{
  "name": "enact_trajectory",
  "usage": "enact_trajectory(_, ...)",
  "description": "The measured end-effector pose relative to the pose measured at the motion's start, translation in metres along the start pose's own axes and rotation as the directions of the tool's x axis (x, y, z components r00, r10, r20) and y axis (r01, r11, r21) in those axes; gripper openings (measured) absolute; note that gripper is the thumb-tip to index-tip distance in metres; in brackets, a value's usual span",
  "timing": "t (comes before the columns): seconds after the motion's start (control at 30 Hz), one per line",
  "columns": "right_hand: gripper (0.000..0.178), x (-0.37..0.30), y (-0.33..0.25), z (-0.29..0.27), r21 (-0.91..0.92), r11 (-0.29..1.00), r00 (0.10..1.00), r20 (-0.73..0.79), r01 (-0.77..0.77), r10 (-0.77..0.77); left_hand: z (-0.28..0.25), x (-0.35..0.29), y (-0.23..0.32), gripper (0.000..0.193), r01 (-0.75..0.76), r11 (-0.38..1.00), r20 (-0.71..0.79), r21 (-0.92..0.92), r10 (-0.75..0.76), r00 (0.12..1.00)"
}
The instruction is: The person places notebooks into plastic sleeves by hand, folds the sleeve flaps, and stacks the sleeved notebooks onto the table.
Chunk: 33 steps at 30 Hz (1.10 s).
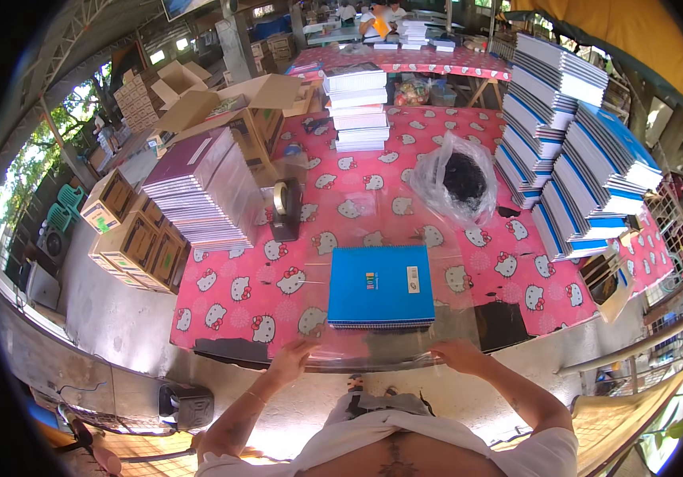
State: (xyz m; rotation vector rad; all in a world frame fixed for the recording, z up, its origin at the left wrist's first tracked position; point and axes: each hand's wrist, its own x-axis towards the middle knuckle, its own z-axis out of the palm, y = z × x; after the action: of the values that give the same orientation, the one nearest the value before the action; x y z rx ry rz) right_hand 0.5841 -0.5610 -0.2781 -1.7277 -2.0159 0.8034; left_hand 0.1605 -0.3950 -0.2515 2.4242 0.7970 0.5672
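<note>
In front of me a blue spiral notebook [381, 278], seemingly the top one of a small stack, lies on a clear plastic sheet [333, 343] spread over the table. My left hand [290, 362] is at the sheet's near left corner, its fingers closed on the plastic. At the near right corner my right hand [460, 356] pinches the same sheet. Both hands stay apart from the notebook. Beyond it, left of centre, stands a black tape dispenser [284, 211] with a roll of tape. A crumpled clear plastic bag [456, 181] with something black inside sits to the right.
The table has a pink patterned cover [238, 286], torn in places. A tall stack of maroon notebooks [202, 191] stands left, blue-and-white stacks [588, 175] right, and another notebook stack [357, 111] at the back. Cardboard boxes [139, 238] flank the left side. People work at far tables.
</note>
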Motion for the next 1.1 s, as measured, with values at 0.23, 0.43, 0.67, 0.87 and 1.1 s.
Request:
enact_trajectory(0.23, 0.04, 0.004, -0.052, -0.011, -0.31, 0.946, 0.97, -0.184, 0.097, -0.159, -0.007, -0.016, 0.016, 0.034, -0.078, 0.921, 0.166, 0.383, 0.014, 0.986)
enact_trajectory(0.43, 0.03, 0.007, -0.039, -0.066, 0.127, 0.985, 0.989, 0.101, -0.12, 0.108, -0.072, 0.015, 0.024, 0.02, 0.039, 0.997, 0.066, 0.061, -0.043, 0.997)
enact_trajectory(0.67, 0.021, 0.066, -0.063, -0.148, -0.334, 0.858, 0.919, -0.082, -0.391, 0.387, -0.107, 0.08, -0.006, 0.019, 0.437, 0.878, 0.127, -0.192, -0.42, 0.899)
enact_trajectory(0.87, 0.054, 0.102, -0.116, -0.017, -0.518, 0.847, 0.929, -0.243, 0.12, -0.28, -0.063, 0.107, -0.111, 0.027, 0.683, 0.496, 0.261, -0.535, -0.672, 0.693)
enact_trajectory(1.1, 0.06, 0.111, -0.118, 0.029, -0.44, 0.897, 0.914, -0.375, -0.027, -0.156, -0.081, 0.153, -0.118, 0.023, 0.563, 0.671, 0.096, -0.482, -0.599, 0.795)
